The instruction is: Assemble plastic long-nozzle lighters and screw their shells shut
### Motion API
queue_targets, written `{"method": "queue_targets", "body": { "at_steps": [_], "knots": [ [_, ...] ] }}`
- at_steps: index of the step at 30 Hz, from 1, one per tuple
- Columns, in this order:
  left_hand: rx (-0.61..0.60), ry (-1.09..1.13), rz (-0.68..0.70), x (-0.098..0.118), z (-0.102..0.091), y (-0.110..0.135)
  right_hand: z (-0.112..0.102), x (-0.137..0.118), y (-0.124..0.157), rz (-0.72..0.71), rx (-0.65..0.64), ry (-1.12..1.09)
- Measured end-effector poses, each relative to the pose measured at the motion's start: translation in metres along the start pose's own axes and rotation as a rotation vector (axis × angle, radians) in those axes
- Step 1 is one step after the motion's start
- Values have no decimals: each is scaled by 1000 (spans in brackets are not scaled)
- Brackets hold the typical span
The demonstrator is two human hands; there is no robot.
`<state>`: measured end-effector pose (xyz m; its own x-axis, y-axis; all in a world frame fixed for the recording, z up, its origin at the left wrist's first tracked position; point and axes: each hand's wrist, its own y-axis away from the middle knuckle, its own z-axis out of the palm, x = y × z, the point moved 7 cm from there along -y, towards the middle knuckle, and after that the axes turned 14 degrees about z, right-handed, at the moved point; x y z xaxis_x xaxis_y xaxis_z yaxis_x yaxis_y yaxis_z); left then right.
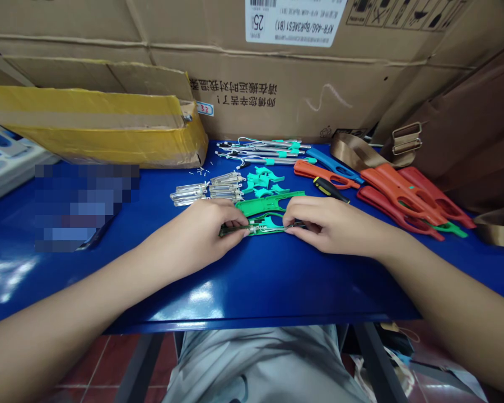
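Note:
On the blue table [252,280], my left hand [205,229] and my right hand [327,224] both pinch a green plastic handle shell [265,225] that lies flat with white wires and small parts inside it. The left fingers press its left end, the right fingers its right end. A second green shell [269,202] lies just behind it.
Behind the hands lie clear metal-tipped parts [208,191], teal triggers [262,182], wired metal rods [264,152], a screwdriver [330,189], and red, orange and blue handle shells [399,196]. Cardboard boxes [277,73] wall the back; a yellow-taped box [96,126] sits left.

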<state>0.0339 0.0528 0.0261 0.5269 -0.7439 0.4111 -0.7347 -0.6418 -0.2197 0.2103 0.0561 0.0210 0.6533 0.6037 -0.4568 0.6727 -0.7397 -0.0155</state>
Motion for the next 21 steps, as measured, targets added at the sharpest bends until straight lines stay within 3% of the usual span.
{"method": "queue_targets", "body": {
  "at_steps": [11, 21],
  "knots": [
    [-20, 39, -71, -5, 3, 0, -1, 3, -4, 44, 75, -45],
    [-85, -92, -23, 4, 7, 5, 1, 3, -3, 63, 50, -40]
  ]
}}
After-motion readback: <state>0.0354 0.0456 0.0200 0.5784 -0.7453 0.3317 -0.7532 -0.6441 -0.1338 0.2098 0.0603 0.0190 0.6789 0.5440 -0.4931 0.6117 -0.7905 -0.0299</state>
